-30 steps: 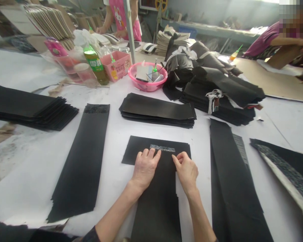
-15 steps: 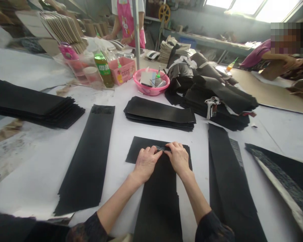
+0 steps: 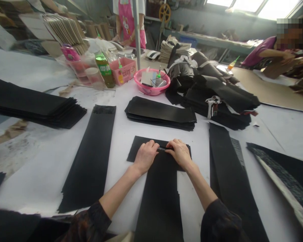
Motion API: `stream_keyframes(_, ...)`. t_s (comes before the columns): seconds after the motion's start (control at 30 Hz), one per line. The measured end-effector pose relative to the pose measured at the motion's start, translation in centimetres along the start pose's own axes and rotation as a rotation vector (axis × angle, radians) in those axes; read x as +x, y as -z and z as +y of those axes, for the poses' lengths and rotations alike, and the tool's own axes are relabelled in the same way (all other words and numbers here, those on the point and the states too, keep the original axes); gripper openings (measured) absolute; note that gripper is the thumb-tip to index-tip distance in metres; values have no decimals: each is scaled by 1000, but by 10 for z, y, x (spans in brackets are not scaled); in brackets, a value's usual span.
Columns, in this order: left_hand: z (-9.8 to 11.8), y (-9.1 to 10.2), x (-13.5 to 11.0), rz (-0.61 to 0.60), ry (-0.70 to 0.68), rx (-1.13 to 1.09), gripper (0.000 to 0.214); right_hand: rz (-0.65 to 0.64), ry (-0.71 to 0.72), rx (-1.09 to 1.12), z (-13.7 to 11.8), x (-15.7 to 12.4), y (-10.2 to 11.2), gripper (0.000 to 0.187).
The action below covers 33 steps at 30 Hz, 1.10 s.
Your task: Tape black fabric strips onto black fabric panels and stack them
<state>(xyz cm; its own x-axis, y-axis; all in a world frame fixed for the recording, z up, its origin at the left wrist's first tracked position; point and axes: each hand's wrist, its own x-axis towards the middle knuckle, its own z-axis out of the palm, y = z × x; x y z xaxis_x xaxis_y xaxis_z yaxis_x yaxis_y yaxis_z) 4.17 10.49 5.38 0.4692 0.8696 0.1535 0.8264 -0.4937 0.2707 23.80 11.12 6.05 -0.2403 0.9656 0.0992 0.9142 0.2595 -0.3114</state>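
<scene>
A long black strip of leather-like material [image 3: 161,198] runs from the near table edge up to a black piece lying crosswise [image 3: 135,148]. At the strip's far end, my left hand [image 3: 145,156] pinches its edge between thumb and fingers. My right hand [image 3: 179,153] pinches the same edge a little to the right. A thin greyish band shows between the two hands, where the edge is lifted or folded. Both hands hide parts of the crosswise piece. Just beyond lies a stack of black pieces [image 3: 160,112].
Black strip piles lie left [image 3: 91,158] and right [image 3: 232,174], with a larger stack [image 3: 27,104] farther left. A pink basin [image 3: 151,90], a pink box [image 3: 123,72] and a green-labelled bottle [image 3: 103,69] stand behind, before a metal post [image 3: 136,33]. Two other people work beyond.
Both hands have moved slightly apart, exposing more of the edge between them. My right fingers now lift the edge, and the wrists are a bit more raised.
</scene>
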Motion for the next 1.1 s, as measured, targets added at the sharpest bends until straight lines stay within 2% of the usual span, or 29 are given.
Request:
stream_keyframes(0.07,1,1,4,13,-50,60,35,17,14,14,1,-2,-1,6)
stream_keyframes(0.13,1,1,7,0,-105,89,38,31,34,29,2,-4,-2,6)
stream_keyframes(0.27,0,1,13,-63,-169,105,32,42,92,57,6,-7,-2,4)
stream_keyframes(0.33,0,1,14,-63,-192,104,27,48,120,63,9,-8,-1,9)
stream_keyframes(0.43,0,-2,12,-21,-210,110,22,55,165,57,13,-7,-2,23)
stream_keyframes(0.57,-3,-9,10,58,-258,127,18,47,253,27,17,-6,-6,11)
stream_keyframes(0.7,-7,-13,9,117,-294,131,18,53,319,-4,23,-10,-10,18)
stream_keyframes(0.9,-9,-7,11,53,-354,168,25,64,416,-69,29,-15,-8,24)
stream_keyframes(1.1,-8,-5,12,69,-406,224,23,47,453,-149,27,-15,-6,26)
